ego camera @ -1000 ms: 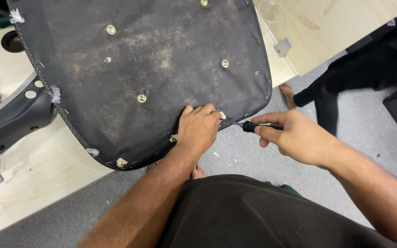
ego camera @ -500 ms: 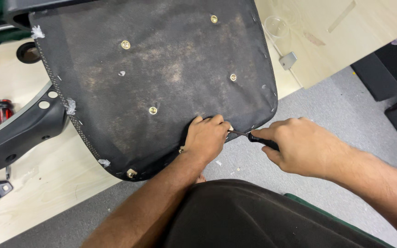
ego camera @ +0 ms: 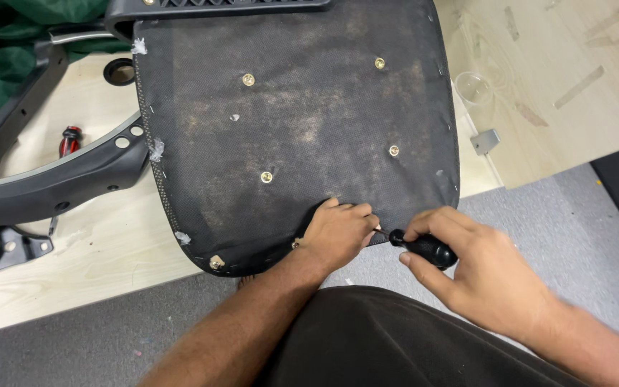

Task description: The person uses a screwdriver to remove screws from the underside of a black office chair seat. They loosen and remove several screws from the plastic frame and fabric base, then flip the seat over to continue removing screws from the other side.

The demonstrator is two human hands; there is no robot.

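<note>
seat underside, front edge

the left hand (ego camera: 338,233) presses flat on the black seat base (ego camera: 302,129), fingers spread, grasping nothing. the right hand (ego camera: 478,276) is clenched around a black-handled screwdriver (ego camera: 424,249), tip at the seat's front edge beside the left fingers. a clear plastic cup (ego camera: 476,87) stands on the wooden board (ego camera: 574,79); its contents cannot be made out.

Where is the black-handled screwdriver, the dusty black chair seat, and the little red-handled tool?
black-handled screwdriver (ego camera: 428,249), head view, on its handle.
dusty black chair seat (ego camera: 309,122), head view, middle of its fabric underside.
little red-handled tool (ego camera: 70,140), head view, on its red grip.
</note>
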